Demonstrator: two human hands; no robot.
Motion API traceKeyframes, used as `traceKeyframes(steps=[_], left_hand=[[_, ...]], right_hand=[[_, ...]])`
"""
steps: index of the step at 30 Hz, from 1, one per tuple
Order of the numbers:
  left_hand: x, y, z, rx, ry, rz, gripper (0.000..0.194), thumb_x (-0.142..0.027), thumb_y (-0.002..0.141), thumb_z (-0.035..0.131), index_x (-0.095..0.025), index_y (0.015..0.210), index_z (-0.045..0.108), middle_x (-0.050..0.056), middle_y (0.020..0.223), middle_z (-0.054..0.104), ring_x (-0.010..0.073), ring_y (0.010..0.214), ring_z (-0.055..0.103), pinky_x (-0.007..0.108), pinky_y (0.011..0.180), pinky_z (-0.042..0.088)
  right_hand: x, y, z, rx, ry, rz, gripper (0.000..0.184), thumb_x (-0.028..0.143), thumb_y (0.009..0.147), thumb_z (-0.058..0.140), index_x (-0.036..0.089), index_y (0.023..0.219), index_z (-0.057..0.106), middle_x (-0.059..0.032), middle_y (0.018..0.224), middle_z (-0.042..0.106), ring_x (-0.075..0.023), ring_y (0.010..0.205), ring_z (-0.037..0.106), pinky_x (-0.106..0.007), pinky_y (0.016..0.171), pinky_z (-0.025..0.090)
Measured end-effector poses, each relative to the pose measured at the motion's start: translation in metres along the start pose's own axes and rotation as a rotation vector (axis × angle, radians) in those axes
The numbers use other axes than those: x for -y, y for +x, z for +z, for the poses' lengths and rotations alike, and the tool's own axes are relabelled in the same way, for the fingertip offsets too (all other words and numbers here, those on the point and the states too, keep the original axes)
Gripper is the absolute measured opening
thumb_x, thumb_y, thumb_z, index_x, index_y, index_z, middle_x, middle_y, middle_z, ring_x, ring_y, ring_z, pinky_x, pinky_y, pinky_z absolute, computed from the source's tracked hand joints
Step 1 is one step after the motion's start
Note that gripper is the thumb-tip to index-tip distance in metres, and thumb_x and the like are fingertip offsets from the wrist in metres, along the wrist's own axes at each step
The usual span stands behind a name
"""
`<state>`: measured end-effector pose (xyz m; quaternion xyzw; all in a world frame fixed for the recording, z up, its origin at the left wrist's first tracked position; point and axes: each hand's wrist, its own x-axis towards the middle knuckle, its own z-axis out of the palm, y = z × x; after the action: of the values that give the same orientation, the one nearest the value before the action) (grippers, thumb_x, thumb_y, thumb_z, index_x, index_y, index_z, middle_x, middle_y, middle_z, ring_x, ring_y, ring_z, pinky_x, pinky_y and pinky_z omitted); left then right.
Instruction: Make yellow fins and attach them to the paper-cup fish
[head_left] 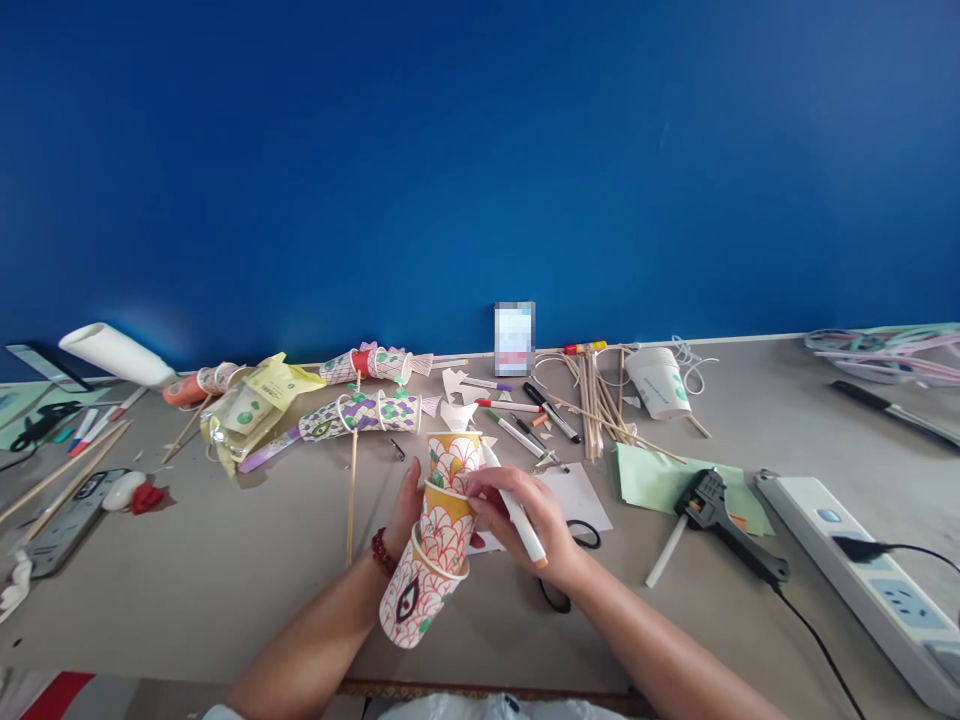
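Observation:
A chain of paper cups (445,530) fitted one into another hangs tilted over the table, with red scale lines, orange-yellow patches and a drawn black eye on the lowest cup. My left hand (406,508) is closed around its left side, fingers partly hidden behind the cups. In my right hand (534,512) is a white marker (525,530) with an orange end, its other end slanting up near the top cup. The right fingertips are at the middle cup's edge. Behind that hand lie scissors with black handles (583,533), partly covered, and white paper (577,495).
Two decorated cup chains (367,418) (375,365) lie behind left. Several markers (525,435) and wooden sticks (591,410) are scattered at the back centre. A glue gun (724,520) rests on green paper (652,480), near a power strip (862,570) at right. A phone (514,340) leans on the blue wall.

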<state>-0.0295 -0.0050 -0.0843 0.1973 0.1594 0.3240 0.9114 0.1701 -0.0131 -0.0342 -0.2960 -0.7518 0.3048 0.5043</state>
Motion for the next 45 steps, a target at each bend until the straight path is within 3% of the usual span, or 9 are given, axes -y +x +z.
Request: traceKeyframes(steps=[2, 7, 14, 19, 22, 28, 34, 42, 45], left_hand=[[0.002, 0.0, -0.002, -0.009, -0.001, 0.04, 0.076, -0.079, 0.08, 0.053, -0.013, 0.113, 0.071, 0.014, 0.095, 0.077, 0.0308, 0.083, 0.074, 0.042, 0.075, 0.056], [0.006, 0.002, 0.004, -0.078, 0.119, 0.154, 0.062, -0.069, 0.085, 0.058, -0.019, 0.118, 0.07, 0.013, 0.109, 0.077, 0.0335, 0.104, 0.071, 0.054, 0.098, 0.049], [0.012, 0.008, 0.013, -0.185, 0.296, 0.282, 0.029, -0.038, 0.089, 0.064, -0.019, 0.107, 0.076, 0.009, 0.11, 0.077, 0.0308, 0.112, 0.067, 0.041, 0.101, 0.049], [0.012, 0.004, 0.008, -0.083, 0.198, 0.178, 0.043, -0.049, 0.09, 0.061, -0.02, 0.119, 0.072, 0.01, 0.109, 0.078, 0.0274, 0.088, 0.074, 0.04, 0.08, 0.057], [0.012, 0.003, 0.002, -0.031, 0.12, 0.133, 0.05, -0.053, 0.09, 0.061, -0.021, 0.127, 0.068, 0.011, 0.116, 0.076, 0.0286, 0.094, 0.075, 0.042, 0.083, 0.057], [0.014, 0.004, -0.003, -0.096, 0.159, 0.124, 0.051, -0.055, 0.089, 0.061, -0.018, 0.123, 0.071, 0.011, 0.118, 0.076, 0.0304, 0.108, 0.07, 0.047, 0.102, 0.049], [0.017, 0.004, 0.004, -0.196, 0.305, 0.208, 0.044, -0.054, 0.09, 0.06, -0.021, 0.116, 0.074, 0.009, 0.117, 0.076, 0.0312, 0.111, 0.068, 0.044, 0.101, 0.049], [0.016, -0.002, 0.001, -0.04, 0.203, 0.091, 0.058, -0.061, 0.091, 0.055, -0.017, 0.126, 0.068, 0.013, 0.119, 0.074, 0.0292, 0.101, 0.071, 0.043, 0.086, 0.056], [0.014, -0.003, 0.002, -0.054, 0.207, 0.059, 0.061, -0.063, 0.09, 0.054, -0.016, 0.125, 0.069, 0.014, 0.12, 0.074, 0.032, 0.106, 0.07, 0.044, 0.088, 0.056]], right_hand=[[-0.001, 0.0, -0.002, -0.012, -0.014, -0.003, 0.028, 0.012, 0.093, 0.059, 0.026, 0.117, 0.06, -0.003, 0.094, 0.071, -0.0157, 0.076, 0.069, -0.027, 0.07, 0.055], [-0.002, 0.003, -0.007, -0.021, -0.072, -0.018, 0.03, 0.012, 0.093, 0.058, 0.025, 0.12, 0.059, -0.0044, 0.096, 0.071, -0.0165, 0.077, 0.067, -0.029, 0.071, 0.055], [0.003, 0.005, -0.006, -0.07, -0.172, -0.065, 0.032, 0.013, 0.092, 0.06, 0.027, 0.121, 0.06, -0.0043, 0.091, 0.073, -0.0181, 0.073, 0.068, -0.03, 0.068, 0.056], [0.0, 0.002, -0.017, -0.277, -0.054, -0.032, 0.028, 0.026, 0.1, 0.05, 0.026, 0.125, 0.062, -0.0041, 0.086, 0.072, -0.019, 0.074, 0.068, -0.033, 0.07, 0.056], [-0.002, -0.001, -0.026, -0.356, -0.04, 0.014, 0.031, 0.032, 0.102, 0.046, 0.025, 0.122, 0.067, -0.003, 0.076, 0.066, -0.0182, 0.067, 0.063, -0.032, 0.063, 0.051], [0.002, -0.006, -0.027, -0.382, 0.015, 0.092, 0.011, 0.024, 0.093, 0.058, 0.023, 0.1, 0.066, -0.0013, 0.074, 0.063, -0.0164, 0.062, 0.057, -0.03, 0.057, 0.045], [0.01, -0.003, -0.02, -0.373, 0.065, -0.013, 0.007, 0.017, 0.089, 0.059, 0.023, 0.085, 0.061, 0.0006, 0.067, 0.059, -0.0157, 0.059, 0.056, -0.03, 0.056, 0.043], [0.013, -0.002, -0.02, -0.346, 0.099, -0.039, 0.014, 0.022, 0.092, 0.055, 0.023, 0.078, 0.056, 0.0018, 0.059, 0.054, -0.0143, 0.052, 0.047, -0.029, 0.051, 0.038], [0.01, -0.004, -0.019, -0.367, 0.096, -0.015, 0.016, 0.022, 0.093, 0.055, 0.023, 0.077, 0.055, 0.002, 0.059, 0.053, -0.0142, 0.053, 0.047, -0.029, 0.052, 0.039]])
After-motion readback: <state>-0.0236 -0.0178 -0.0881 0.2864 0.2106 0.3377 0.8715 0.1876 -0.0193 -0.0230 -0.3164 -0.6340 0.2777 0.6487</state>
